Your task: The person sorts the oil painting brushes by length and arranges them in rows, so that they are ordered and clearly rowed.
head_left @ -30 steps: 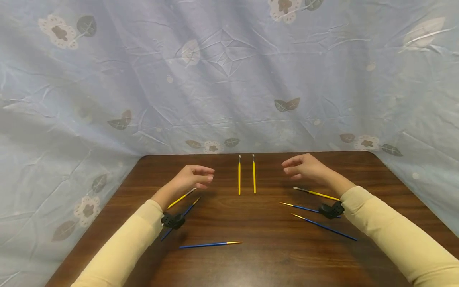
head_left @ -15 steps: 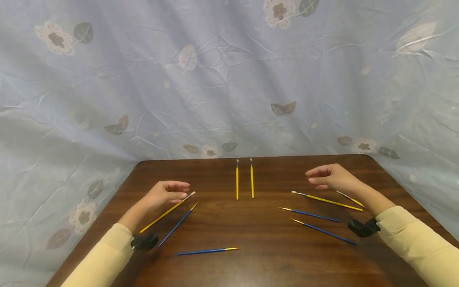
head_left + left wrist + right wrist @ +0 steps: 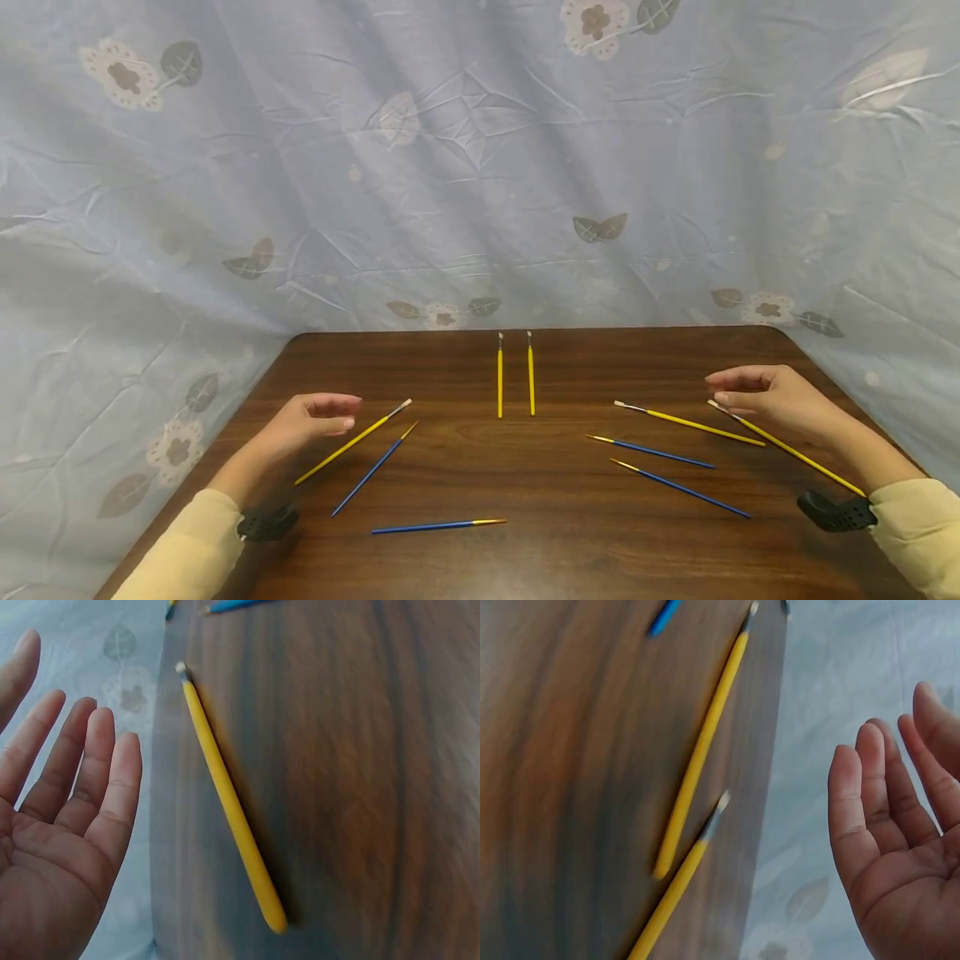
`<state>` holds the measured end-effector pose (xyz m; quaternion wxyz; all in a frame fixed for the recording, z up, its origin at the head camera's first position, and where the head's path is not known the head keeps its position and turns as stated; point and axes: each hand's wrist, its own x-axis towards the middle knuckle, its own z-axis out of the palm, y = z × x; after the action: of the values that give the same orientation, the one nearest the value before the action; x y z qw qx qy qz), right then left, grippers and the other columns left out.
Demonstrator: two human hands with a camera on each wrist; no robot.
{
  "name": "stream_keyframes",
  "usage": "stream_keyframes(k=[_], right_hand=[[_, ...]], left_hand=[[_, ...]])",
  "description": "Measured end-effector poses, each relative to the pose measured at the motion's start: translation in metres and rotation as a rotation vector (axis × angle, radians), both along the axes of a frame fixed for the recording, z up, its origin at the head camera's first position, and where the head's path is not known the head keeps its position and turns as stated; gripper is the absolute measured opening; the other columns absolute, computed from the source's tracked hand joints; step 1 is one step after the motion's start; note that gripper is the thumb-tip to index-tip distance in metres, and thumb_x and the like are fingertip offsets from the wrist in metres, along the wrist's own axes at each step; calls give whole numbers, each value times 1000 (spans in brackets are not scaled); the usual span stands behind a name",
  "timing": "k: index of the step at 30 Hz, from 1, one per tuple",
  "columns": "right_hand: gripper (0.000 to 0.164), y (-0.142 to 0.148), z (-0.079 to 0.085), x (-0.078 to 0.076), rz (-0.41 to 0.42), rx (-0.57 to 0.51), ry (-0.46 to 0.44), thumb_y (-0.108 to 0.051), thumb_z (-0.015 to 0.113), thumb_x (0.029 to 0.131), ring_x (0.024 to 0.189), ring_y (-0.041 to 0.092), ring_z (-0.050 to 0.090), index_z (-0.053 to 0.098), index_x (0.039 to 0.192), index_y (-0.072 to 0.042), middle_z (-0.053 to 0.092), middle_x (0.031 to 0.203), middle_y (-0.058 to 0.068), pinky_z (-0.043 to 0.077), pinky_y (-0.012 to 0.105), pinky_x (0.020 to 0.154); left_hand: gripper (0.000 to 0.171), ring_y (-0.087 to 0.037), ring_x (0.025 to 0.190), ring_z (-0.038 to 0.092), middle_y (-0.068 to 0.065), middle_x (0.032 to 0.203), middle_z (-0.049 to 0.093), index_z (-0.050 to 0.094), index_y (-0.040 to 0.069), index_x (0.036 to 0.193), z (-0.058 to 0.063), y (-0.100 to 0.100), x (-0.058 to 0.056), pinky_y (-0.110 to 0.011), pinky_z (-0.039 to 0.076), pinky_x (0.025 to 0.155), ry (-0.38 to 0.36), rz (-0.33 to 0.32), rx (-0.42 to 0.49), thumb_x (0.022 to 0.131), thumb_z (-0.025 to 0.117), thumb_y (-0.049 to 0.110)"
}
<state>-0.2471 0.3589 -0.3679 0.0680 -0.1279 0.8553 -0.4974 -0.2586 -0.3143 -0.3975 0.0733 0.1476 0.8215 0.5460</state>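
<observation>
My left hand hovers over the left side of the table, fingers loosely extended and holding nothing. Nearest to it lies a yellow paintbrush, slanted with its bristles toward the table's middle; the left wrist view shows this yellow brush beside the open palm. On the right, my right hand is likewise relaxed with nothing in it. It overlaps the bristle end of an outer yellow paintbrush in the head view. Another yellow paintbrush lies just inward of that one.
Two yellow paintbrushes stand parallel at the far middle, pointing to the back edge. Blue paintbrushes lie nearer: one slanted blue brush and one crosswise blue brush at left, two blue brushes at right. A patterned curtain hangs behind the table.
Both hands have drawn apart, the left toward the left and the right toward the right, and come nearer the body. Brushes formerly covered by the hands and wrists now show.
</observation>
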Motion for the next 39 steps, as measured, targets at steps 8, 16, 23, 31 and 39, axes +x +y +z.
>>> stream_keyframes(k=[8, 16, 23, 31, 39], right_hand=[[36, 40, -16, 10, -53, -3, -6, -15, 64, 96, 97, 12, 66, 60, 129, -2, 67, 110, -11, 59, 36, 78], [34, 72, -34, 12, -66, 0, 4, -10, 64, 95, 95, 3, 65, 61, 128, 0, 66, 111, -16, 59, 31, 77], [54, 88, -41, 14, -104, 111, -62, -18, 66, 94, 94, 1, 64, 47, 134, 13, 66, 118, 10, 58, 29, 77], [60, 95, -50, 16, -107, 172, -133, -22, 67, 94, 91, 2, 64, 44, 135, 16, 62, 122, 23, 57, 30, 75], [51, 97, -54, 16, -53, 131, -132, -16, 63, 96, 92, -1, 62, 47, 131, 17, 67, 116, 8, 56, 25, 74]], left_hand=[[50, -15, 103, 63, -31, 126, 56, 54, -14, 128, -9, -14, 7, -30, 56, 83, 16, 37, -29, 88, 72, 9], [53, -13, 106, 61, -27, 127, 57, 54, -9, 131, -15, -22, 9, -24, 53, 85, -1, 46, -85, 88, 73, 17], [53, -14, 102, 64, -27, 126, 58, 55, -9, 130, -22, -23, 9, -26, 55, 84, -54, 52, -59, 88, 74, 16], [51, -22, 106, 63, -27, 127, 57, 56, -11, 128, -26, -19, 8, -22, 52, 85, -60, 48, -58, 87, 74, 13], [51, -35, 114, 58, -25, 127, 58, 57, -11, 127, -27, -12, 9, -22, 52, 88, -92, 55, -65, 85, 76, 11]])
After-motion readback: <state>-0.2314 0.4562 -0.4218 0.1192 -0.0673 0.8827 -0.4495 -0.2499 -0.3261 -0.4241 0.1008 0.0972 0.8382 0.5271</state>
